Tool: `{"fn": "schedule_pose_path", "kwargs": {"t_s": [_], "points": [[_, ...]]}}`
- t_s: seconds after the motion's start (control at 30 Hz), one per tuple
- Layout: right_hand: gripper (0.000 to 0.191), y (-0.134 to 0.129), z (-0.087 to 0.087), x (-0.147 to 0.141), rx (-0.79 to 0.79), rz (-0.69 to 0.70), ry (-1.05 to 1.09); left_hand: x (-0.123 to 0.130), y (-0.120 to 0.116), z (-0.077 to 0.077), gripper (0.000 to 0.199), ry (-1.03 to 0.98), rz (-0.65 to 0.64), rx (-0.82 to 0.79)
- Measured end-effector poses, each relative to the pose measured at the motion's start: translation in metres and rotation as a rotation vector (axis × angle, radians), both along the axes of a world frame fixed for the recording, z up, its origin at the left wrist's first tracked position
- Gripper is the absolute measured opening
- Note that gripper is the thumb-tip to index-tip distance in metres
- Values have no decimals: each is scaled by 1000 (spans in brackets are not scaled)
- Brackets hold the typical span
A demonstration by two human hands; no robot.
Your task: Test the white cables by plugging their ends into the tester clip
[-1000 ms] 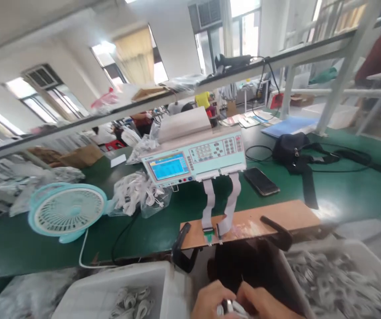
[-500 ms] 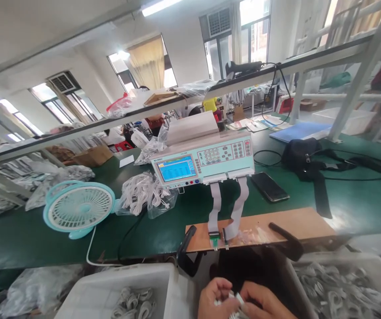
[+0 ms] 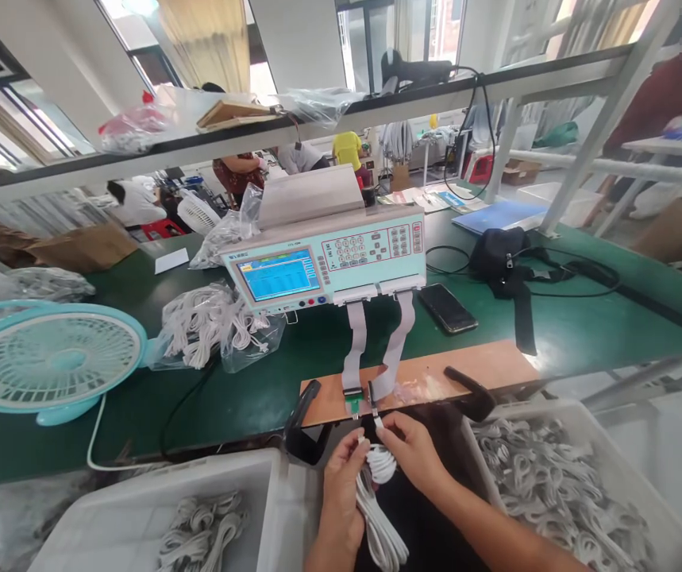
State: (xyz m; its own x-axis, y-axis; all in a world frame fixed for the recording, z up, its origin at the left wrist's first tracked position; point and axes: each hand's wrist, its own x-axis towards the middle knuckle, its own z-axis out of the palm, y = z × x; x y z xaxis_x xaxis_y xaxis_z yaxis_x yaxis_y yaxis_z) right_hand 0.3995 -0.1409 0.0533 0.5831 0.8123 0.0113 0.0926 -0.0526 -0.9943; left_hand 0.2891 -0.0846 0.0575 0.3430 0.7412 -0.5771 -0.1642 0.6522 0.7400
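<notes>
A coiled white cable (image 3: 379, 520) hangs between my hands at the table's front edge. My left hand (image 3: 344, 485) is closed around one side of it, with thumb and fingers pinching an end just below the green connector board (image 3: 356, 403). Pinched in my right hand (image 3: 409, 451) is the cable's other end, a white plug (image 3: 379, 423) at the right-hand connector (image 3: 374, 397). Whether either end is seated cannot be told. Two grey ribbon cables (image 3: 354, 345) run from these connectors up to a pale green tester (image 3: 322, 262) with a lit blue screen.
Black clamps (image 3: 305, 421) grip a wooden board (image 3: 436, 381) at the edge. White bins of coiled cables stand left (image 3: 257, 508) and right (image 3: 555, 409). A turquoise fan (image 3: 60, 361), bagged cables (image 3: 198, 322), a phone (image 3: 448, 308) and a black bag (image 3: 498, 258) lie on the table.
My hands have moved up and forward from below the table edge to the connectors, bringing the coiled cable with them. The camera view has tilted down and turned slightly right.
</notes>
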Motion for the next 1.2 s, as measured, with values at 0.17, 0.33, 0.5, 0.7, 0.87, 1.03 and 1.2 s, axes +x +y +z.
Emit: {"fn": "schedule_pose_path", "kwargs": {"t_s": [0.17, 0.33, 0.5, 0.7, 0.87, 1.03, 1.2], "points": [[18, 4, -3, 0, 6, -21, 93, 2, 7, -2, 46, 4, -54, -10], [23, 6, 6, 0, 4, -15, 191, 0, 10, 8, 34, 45, -249, 194], [33, 12, 16, -3, 17, -11, 427, -4, 19, 15, 36, 46, -362, 301], [35, 16, 20, -6, 33, -57, 576, -2, 22, 8, 30, 22, -256, 363], [37, 16, 19, -6, 28, -41, 576, 1, 19, 3, 27, -33, -171, 407], [38, 16, 20, -5, 13, -32, 566, 5, 15, 2, 25, -75, -126, 394], [40, 16, 22, -6, 9, -27, 542, 5, 15, -2, 20, -33, -120, 424]]}}
